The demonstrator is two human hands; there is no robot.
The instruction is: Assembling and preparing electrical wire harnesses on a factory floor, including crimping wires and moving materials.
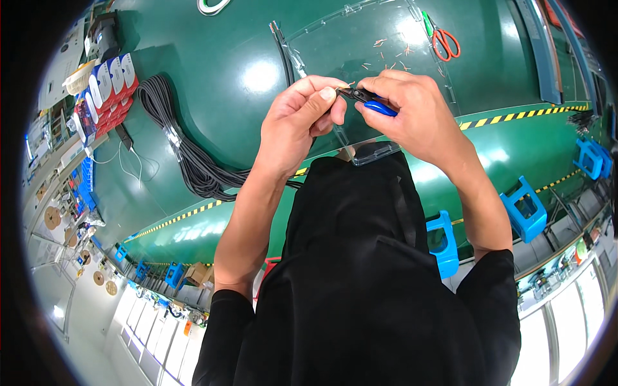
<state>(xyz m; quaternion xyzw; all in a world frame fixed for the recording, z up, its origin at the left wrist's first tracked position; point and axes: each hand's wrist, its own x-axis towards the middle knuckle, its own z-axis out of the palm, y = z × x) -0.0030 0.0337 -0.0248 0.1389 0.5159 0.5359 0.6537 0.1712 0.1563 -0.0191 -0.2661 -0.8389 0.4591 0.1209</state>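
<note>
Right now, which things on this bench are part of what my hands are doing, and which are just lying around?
In use:
- blue-handled cutters in the right hand
- thin wire end pinched by the left hand
- clear plastic tray with wire clippings

Lying about:
- red-handled scissors
- black cable bundle
- red, white and blue boxes
- blue fixtures
</note>
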